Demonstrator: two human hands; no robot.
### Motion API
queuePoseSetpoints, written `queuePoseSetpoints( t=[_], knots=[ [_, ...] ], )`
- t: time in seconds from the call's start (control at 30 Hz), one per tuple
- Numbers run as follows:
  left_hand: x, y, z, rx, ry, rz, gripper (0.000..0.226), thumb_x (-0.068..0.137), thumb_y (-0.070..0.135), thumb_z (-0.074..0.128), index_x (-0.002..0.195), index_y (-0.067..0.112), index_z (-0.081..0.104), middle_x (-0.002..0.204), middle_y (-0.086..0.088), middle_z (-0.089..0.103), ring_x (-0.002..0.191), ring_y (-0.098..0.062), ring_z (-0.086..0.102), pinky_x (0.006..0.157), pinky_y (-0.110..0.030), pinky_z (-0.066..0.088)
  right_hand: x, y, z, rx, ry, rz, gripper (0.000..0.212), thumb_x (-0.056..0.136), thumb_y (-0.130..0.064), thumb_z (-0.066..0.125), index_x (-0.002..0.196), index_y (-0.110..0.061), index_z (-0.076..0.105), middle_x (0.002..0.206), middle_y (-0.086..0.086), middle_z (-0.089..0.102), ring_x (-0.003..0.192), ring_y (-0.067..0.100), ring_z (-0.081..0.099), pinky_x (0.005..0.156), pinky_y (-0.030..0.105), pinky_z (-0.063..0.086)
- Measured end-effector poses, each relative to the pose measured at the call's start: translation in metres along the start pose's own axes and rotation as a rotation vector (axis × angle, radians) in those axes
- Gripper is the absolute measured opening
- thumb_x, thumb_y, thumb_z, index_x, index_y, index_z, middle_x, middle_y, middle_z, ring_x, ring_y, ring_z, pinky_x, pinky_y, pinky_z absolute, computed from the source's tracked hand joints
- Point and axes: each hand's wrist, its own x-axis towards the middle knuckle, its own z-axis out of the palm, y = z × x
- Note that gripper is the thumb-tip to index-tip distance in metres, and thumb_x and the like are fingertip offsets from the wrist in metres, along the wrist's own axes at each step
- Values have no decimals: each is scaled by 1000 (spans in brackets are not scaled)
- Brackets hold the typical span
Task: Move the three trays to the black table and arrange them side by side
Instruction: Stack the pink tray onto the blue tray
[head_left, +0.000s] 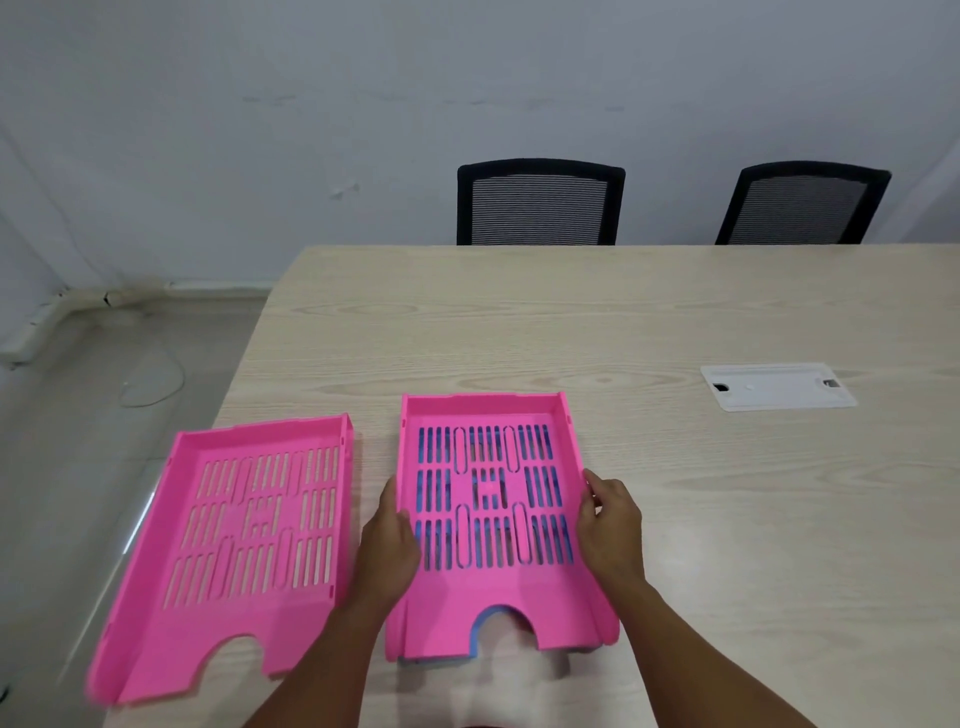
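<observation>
Pink letter tray (491, 597), stacked on a blue tray (485, 621): left hand (392, 540) and right hand (610, 525) grip its side walls; lift level, straight up.

My left hand (392, 540) presses the left wall and my right hand (610, 525) the right wall of a pink slotted plastic tray (488, 608) nested on top of a blue plastic tray (480, 626), both on the pale wood-grain table (623, 322). Just beside them to the left lies a second pink slotted plastic tray (208, 618), near the table's left edge. A white rectangular cable hatch (776, 387) sits well apart to the right. Two black mesh-backed chairs (540, 202) stand behind the table's far edge.
</observation>
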Motion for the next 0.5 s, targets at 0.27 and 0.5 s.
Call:
queuePoseSetpoints(
  t=[0.27, 0.5],
  knots=[
    [-5, 9, 8, 13, 13, 13, 57, 103, 6, 34, 156, 15, 15, 85, -24, 63, 51, -8, 47, 46, -21, 37, 3, 1, -8, 40, -33, 25, 39, 95, 2, 53, 134, -2, 61, 106, 10, 64, 94, 23, 63, 92, 42, 56],
    [-6, 1, 5, 6, 33, 31, 52, 104, 14, 35, 154, 20, 22, 67, 0, 58, 48, -13, 51, 44, -28, 44, -1, 3, -6, 46, -45, 30, 39, 96, -1, 51, 135, -3, 59, 108, 6, 63, 99, 21, 62, 94, 38, 54]
  ],
)
